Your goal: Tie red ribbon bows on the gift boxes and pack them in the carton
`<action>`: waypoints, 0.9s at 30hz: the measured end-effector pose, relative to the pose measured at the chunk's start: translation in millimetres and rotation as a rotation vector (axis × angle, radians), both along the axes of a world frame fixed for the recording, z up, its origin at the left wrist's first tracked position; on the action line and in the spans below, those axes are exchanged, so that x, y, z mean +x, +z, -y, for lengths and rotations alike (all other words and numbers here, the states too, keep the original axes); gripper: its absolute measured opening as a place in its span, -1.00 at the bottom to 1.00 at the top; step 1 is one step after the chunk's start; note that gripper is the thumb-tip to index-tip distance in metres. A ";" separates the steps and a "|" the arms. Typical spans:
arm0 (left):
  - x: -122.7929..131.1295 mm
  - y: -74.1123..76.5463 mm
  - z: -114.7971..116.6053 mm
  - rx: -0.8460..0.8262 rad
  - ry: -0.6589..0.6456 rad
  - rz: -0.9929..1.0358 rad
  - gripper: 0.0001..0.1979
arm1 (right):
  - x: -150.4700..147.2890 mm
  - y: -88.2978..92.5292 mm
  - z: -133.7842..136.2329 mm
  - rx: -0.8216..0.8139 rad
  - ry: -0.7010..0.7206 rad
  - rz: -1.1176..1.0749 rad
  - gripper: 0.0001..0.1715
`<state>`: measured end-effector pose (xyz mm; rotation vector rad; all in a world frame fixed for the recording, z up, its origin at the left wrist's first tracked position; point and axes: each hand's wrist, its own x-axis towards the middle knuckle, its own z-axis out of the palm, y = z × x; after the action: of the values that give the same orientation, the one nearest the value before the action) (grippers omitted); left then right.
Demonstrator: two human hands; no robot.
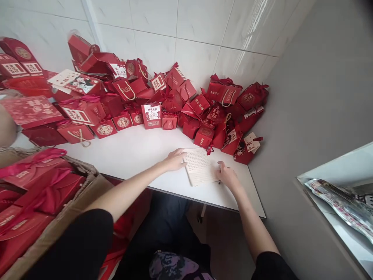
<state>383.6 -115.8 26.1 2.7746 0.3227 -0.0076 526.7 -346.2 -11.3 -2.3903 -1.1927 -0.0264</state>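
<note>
An open notebook [201, 166] with rows of small handwriting on its upper part lies on the white table. My left hand [175, 160] rests at its left edge, fingers stretched out and thumb apart, touching the page's side. Over the right edge of the page, my right hand [228, 174] is closed with the fingers curled. A small dark end of what looks like a pen [219, 182] shows below these fingers; most of it is hidden.
Red gift boxes [153, 115] with ribbons and cord handles are piled along the tiled wall. A cardboard carton [90, 182] of more red boxes stands at the left. A grey panel [291, 116] bounds the right side, beside a shelf holding a plastic packet [340, 206]. Part of another person's arm [6, 123] shows at far left.
</note>
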 end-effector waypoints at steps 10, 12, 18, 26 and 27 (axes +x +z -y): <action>22.4 -61.9 12.1 0.065 0.170 0.217 -0.63 | -18.1 -4.3 -53.8 0.754 0.066 -0.720 -0.59; 22.5 -62.8 11.8 0.083 0.169 0.233 -0.64 | -22.6 -12.4 -64.5 0.797 0.075 -0.784 -0.57; 21.9 -64.5 13.2 0.100 0.162 0.250 -0.64 | -21.6 -22.7 -71.1 0.644 -0.006 -0.782 -0.54; 23.1 -65.0 12.2 0.101 0.154 0.282 -0.66 | -26.4 -26.9 -69.7 0.481 -0.007 -0.645 -0.55; 23.3 -65.2 12.3 0.101 0.155 0.286 -0.66 | -26.5 -26.9 -69.5 0.463 -0.004 -0.636 -0.55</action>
<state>406.9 -128.1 -39.1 2.7900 0.4710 0.4504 500.2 -276.7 -38.2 -1.7903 -0.7709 0.3845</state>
